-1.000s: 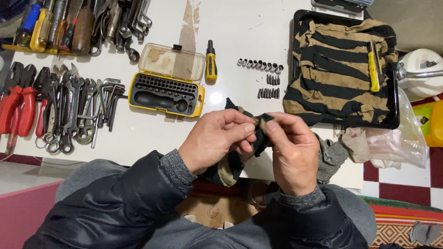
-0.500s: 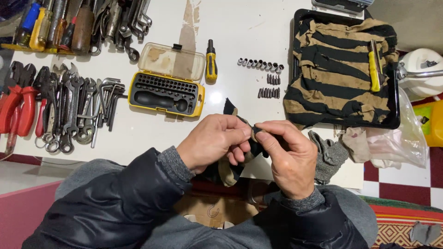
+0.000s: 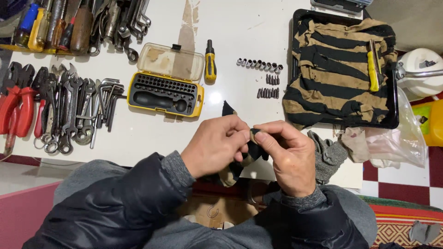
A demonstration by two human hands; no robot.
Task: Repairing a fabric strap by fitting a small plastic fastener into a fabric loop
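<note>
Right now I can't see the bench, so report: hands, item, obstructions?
Left hand and right hand both pinching dark cloth above table edge. Open bit case beyond, apart. Nothing blocking.

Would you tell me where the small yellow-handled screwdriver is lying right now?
In the head view, the yellow-handled screwdriver lies on the white table, between the open bit case and the loose sockets.
</note>
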